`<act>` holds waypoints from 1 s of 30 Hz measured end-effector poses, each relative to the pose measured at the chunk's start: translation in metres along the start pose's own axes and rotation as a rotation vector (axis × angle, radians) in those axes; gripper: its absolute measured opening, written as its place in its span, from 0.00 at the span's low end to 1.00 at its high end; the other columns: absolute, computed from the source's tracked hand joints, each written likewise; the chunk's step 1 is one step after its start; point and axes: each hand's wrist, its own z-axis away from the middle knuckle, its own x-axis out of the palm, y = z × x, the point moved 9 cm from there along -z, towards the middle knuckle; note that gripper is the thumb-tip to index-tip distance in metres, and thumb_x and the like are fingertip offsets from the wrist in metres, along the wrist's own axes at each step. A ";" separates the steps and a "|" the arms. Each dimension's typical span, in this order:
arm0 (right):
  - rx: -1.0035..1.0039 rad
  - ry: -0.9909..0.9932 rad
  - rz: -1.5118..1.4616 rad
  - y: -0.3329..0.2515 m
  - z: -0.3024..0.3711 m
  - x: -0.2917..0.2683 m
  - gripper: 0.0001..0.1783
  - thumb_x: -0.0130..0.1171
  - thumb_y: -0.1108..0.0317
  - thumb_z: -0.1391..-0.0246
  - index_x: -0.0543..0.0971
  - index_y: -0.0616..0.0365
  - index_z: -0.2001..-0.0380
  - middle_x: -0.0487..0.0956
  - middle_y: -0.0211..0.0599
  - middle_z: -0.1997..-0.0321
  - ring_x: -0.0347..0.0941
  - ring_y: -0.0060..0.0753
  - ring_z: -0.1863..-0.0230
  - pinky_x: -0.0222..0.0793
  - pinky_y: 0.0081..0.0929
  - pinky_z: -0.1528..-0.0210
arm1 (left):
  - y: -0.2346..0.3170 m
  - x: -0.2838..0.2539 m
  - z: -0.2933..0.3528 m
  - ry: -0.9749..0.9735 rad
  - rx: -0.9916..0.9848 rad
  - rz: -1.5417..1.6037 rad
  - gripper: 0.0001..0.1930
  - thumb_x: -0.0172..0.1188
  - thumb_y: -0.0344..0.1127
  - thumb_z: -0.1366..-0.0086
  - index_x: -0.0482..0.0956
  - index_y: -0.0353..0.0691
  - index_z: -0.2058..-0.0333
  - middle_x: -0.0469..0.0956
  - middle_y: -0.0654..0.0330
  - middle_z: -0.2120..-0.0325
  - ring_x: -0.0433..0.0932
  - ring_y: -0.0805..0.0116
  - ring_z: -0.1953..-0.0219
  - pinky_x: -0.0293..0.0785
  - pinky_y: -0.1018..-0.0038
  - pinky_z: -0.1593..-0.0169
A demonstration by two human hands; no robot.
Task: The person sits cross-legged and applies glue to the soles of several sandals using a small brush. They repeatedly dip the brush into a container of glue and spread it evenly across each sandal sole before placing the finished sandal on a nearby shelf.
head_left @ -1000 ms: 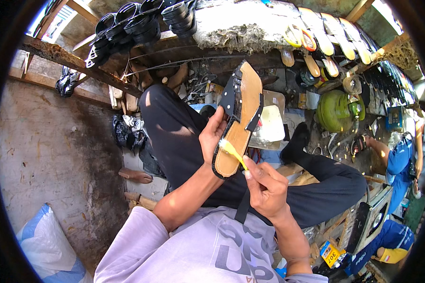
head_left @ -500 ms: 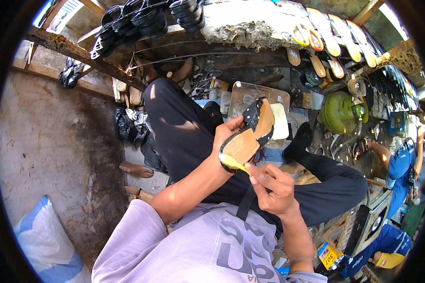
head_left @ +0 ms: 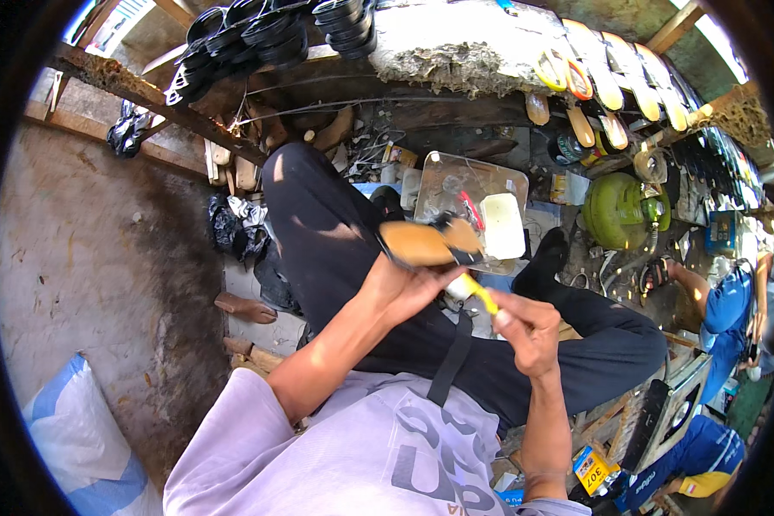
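Note:
My left hand [head_left: 404,291] is closed round a sandal [head_left: 417,244] with a tan insole and black edging and strap, held above my lap and blurred by motion. In my right hand [head_left: 529,331] is a small yellow-handled brush [head_left: 483,295], pinched by its handle. Its pale, smeared end points toward my left fingers, just below the sandal; whether it touches them cannot be made out. Beyond the sandal stands a clear plastic tub [head_left: 434,179], which contains a pale rectangular container [head_left: 502,225] and a red-handled item [head_left: 469,211].
My crossed legs [head_left: 314,206] surround the work. A green gas cylinder [head_left: 615,209] stands to the right, near another person's foot [head_left: 660,273]. Wooden shoe lasts [head_left: 248,307] lie left. Sandal soles [head_left: 606,82] line the shelf above. A wooden crate [head_left: 675,408] sits at lower right.
The sandal has turned and moved left, away from the brush. My right hand has drawn the brush right, off the heel end of the insole. The red-handled item has come into view.

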 end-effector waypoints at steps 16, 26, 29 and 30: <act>0.019 0.184 0.009 -0.030 -0.020 0.005 0.22 0.52 0.75 0.35 0.74 0.64 0.39 0.77 0.33 0.66 0.64 0.14 0.71 0.62 0.13 0.67 | 0.078 0.072 0.046 -0.137 0.537 -0.948 0.15 0.47 0.43 0.39 0.68 0.37 0.77 0.49 0.36 0.29 0.60 0.55 0.31 0.58 0.67 0.36; -0.274 0.293 0.464 -0.057 -0.029 0.011 0.24 0.58 0.81 0.43 0.78 0.58 0.42 0.67 0.35 0.78 0.61 0.26 0.79 0.60 0.24 0.76 | 0.040 0.078 0.054 -0.161 0.368 -0.925 0.15 0.49 0.45 0.41 0.66 0.40 0.79 0.58 0.29 0.34 0.74 0.59 0.43 0.70 0.70 0.49; -0.307 0.202 0.480 -0.058 -0.017 0.023 0.27 0.61 0.83 0.48 0.80 0.56 0.43 0.69 0.35 0.78 0.65 0.28 0.81 0.63 0.26 0.78 | 0.042 0.076 0.054 -0.158 0.357 -0.967 0.15 0.50 0.45 0.41 0.66 0.40 0.79 0.57 0.30 0.34 0.73 0.61 0.44 0.68 0.71 0.49; -0.352 0.208 0.477 -0.060 -0.013 0.025 0.29 0.62 0.83 0.51 0.80 0.54 0.43 0.71 0.35 0.77 0.68 0.30 0.82 0.64 0.26 0.80 | 0.042 0.076 0.054 -0.160 0.360 -0.979 0.15 0.50 0.45 0.41 0.67 0.40 0.79 0.57 0.30 0.33 0.73 0.61 0.44 0.67 0.72 0.48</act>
